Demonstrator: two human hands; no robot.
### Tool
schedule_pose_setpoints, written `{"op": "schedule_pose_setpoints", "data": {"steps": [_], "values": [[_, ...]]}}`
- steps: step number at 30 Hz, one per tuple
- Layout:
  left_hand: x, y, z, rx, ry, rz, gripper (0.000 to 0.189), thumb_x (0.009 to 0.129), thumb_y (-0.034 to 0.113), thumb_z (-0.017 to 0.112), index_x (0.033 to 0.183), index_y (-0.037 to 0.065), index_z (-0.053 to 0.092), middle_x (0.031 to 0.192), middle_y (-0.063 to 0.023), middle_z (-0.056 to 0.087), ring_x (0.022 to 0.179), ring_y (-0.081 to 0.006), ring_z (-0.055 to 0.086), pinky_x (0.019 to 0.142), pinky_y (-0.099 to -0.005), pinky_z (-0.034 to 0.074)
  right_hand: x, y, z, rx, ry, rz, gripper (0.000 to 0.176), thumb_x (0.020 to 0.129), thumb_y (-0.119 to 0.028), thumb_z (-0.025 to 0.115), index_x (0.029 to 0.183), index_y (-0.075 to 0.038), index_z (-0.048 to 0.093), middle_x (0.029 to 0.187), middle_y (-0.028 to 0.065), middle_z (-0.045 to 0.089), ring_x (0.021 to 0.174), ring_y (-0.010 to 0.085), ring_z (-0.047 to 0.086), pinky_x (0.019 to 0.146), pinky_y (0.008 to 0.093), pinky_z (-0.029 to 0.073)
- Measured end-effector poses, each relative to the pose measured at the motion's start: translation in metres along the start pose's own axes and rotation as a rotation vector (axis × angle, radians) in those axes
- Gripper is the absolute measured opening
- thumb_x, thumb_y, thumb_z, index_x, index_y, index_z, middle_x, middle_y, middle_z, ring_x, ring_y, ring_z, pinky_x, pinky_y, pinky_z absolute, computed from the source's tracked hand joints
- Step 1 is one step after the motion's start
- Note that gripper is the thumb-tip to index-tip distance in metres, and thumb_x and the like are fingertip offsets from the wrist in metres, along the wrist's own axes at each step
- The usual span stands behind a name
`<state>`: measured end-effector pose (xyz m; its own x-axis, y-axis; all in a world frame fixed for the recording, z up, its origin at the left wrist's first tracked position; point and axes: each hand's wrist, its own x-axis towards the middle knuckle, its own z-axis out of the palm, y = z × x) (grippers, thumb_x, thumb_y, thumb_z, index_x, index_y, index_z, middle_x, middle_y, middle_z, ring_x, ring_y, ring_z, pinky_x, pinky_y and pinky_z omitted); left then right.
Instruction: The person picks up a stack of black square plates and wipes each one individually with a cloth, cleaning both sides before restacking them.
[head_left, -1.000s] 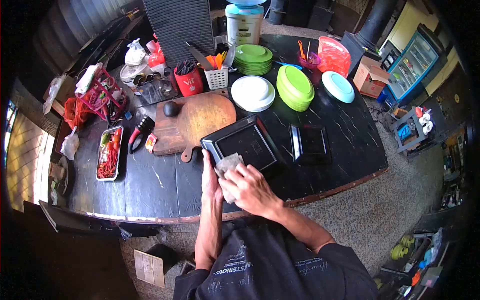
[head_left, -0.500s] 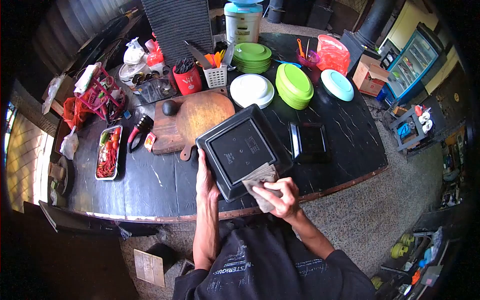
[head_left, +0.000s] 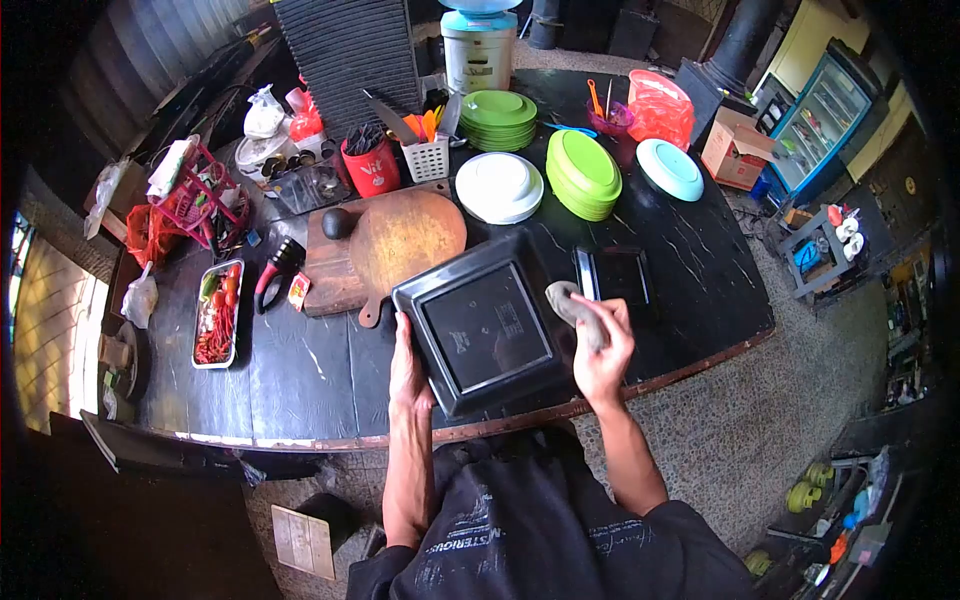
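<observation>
A black square tray is tilted up with its underside facing me. My left hand grips its left edge, the thumb along the side and the other fingers hidden behind it. Bunched in my right hand is a grey cloth, at the tray's right side. Behind that hand, a smaller black dish rests on the dark table. To the left of the tray, a round wooden board lies on a rectangular cutting board.
White plates, green oval plates, round green plates and light blue plates stand toward the back. A red cutlery container is behind the boards. On the left lies a tray of chillies and tomatoes.
My right hand has moved up and right with the cloth, from the tray's lower edge to its right side. The tray has turned slightly and sits a little lower.
</observation>
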<state>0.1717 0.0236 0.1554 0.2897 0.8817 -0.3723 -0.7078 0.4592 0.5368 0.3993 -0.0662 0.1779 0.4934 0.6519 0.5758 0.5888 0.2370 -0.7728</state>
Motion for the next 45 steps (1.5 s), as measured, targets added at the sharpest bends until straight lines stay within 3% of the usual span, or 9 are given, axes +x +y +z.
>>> {"op": "schedule_pose_setpoints", "data": {"steps": [10,12,16,20,26,34,39,43,45], "values": [[-0.012,-0.026,0.012,0.351,-0.042,-0.085,0.054,0.108,0.048,0.043,0.132,0.002,0.060,0.122,-0.0093,0.069,0.109,-0.0170,0.066,0.095,-0.0349,0.054,0.033,-0.030,0.024,-0.265,-0.129,-0.064,0.041,0.079,-0.001,0.075,0.119,-0.008,0.071,0.096,0.0124,0.060,0.084,0.0304,0.064,0.074,0.0398,0.053],[-0.011,-0.030,0.017,0.321,-0.042,-0.035,0.050,0.109,0.045,0.042,0.129,0.003,0.061,0.119,-0.0072,0.069,0.109,-0.0159,0.065,0.096,-0.0317,0.052,0.017,-0.041,0.037,-0.251,-0.259,0.004,0.055,0.072,0.000,0.078,0.126,-0.007,0.068,0.098,0.0130,0.058,0.090,0.0310,0.063,0.076,0.0405,0.052],[0.004,-0.030,0.010,0.170,0.008,0.040,0.051,0.108,0.049,0.042,0.121,0.005,0.063,0.108,-0.0088,0.071,0.091,-0.0194,0.070,0.081,-0.0332,0.058,-0.022,-0.051,0.055,-0.280,-0.528,-0.232,0.069,0.064,0.002,0.078,0.131,-0.006,0.066,0.106,0.0121,0.056,0.104,0.0292,0.060,0.081,0.0389,0.055],[0.014,-0.017,-0.015,0.096,0.035,0.066,0.057,0.106,0.052,0.043,0.131,0.003,0.058,0.119,-0.0129,0.069,0.102,-0.0229,0.070,0.086,-0.0377,0.059,-0.025,-0.039,0.039,-0.097,-0.689,-0.332,0.069,0.060,0.000,0.078,0.128,-0.009,0.069,0.102,0.0073,0.059,0.095,0.0266,0.062,0.078,0.0372,0.056],[0.004,-0.002,-0.022,0.121,0.085,0.035,0.055,0.107,0.050,0.044,0.136,0.005,0.056,0.123,-0.0118,0.068,0.107,-0.0237,0.068,0.091,-0.0390,0.058,-0.005,-0.001,0.008,-0.140,-0.522,-0.498,0.056,0.063,-0.007,0.082,0.118,-0.011,0.075,0.090,0.0057,0.060,0.081,0.0231,0.063,0.068,0.0349,0.055],[-0.016,-0.018,0.000,0.209,0.064,-0.154,0.055,0.107,0.049,0.044,0.137,0.004,0.056,0.125,-0.0123,0.067,0.108,-0.0216,0.068,0.094,-0.0375,0.057,0.027,-0.009,0.013,-0.318,-0.162,-0.177,0.056,0.066,0.001,0.076,0.122,-0.008,0.072,0.088,0.0100,0.056,0.076,0.0263,0.061,0.067,0.0382,0.051],[-0.009,-0.039,0.002,0.294,-0.032,-0.016,0.052,0.108,0.046,0.044,0.131,0.003,0.061,0.126,-0.0071,0.068,0.113,-0.0176,0.064,0.102,-0.0341,0.049,-0.008,-0.036,0.047,-0.334,-0.419,-0.142,0.067,0.062,-0.001,0.080,0.127,-0.009,0.068,0.094,0.0101,0.056,0.080,0.0278,0.063,0.068,0.0392,0.053],[-0.001,-0.031,-0.003,0.108,0.016,-0.031,0.049,0.108,0.047,0.043,0.123,0.004,0.061,0.111,-0.0111,0.070,0.094,-0.0213,0.071,0.081,-0.0360,0.060,-0.029,-0.042,0.055,-0.128,-0.559,-0.251,0.068,0.061,0.001,0.077,0.128,-0.006,0.068,0.091,0.0095,0.056,0.080,0.0265,0.062,0.071,0.0381,0.054],[0.002,-0.022,-0.012,0.121,0.030,-0.035,0.052,0.108,0.049,0.041,0.126,0.004,0.060,0.112,-0.0116,0.070,0.096,-0.0220,0.070,0.083,-0.0377,0.060,-0.026,-0.044,0.049,-0.006,-0.629,-0.248,0.064,0.060,0.001,0.077,0.123,-0.007,0.072,0.089,0.0097,0.058,0.082,0.0260,0.063,0.072,0.0376,0.054]]}}
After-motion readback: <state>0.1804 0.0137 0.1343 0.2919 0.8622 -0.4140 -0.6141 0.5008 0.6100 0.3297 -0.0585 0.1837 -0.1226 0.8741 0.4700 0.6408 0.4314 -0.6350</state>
